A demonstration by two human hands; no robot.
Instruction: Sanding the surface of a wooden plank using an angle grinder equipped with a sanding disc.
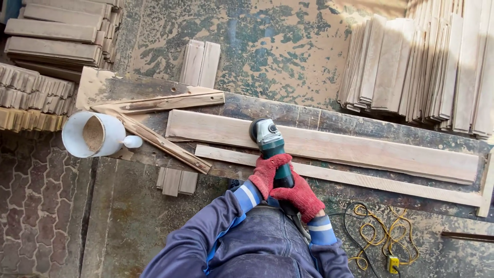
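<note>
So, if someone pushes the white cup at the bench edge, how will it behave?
The white cup lies on its side, so it would probably roll. It partly overhangs the workbench edge, so it might fall off. It seems to hold sawdust, which could spill.

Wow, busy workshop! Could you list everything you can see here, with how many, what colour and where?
Angle grinder: one, green and grey, on the wide plank.
Wide plank: one, pale wood, across the workbench.
Narrow strip: one, pale, in front of the plank.
Mug: one, white, bench's left end, holding sawdust.
Board stacks: many, pale, upper right and upper left.
Cable: one, yellow, floor at right.
Left hand: red glove, on the grinder's body.
Right hand: red glove, gripping behind it.
</note>
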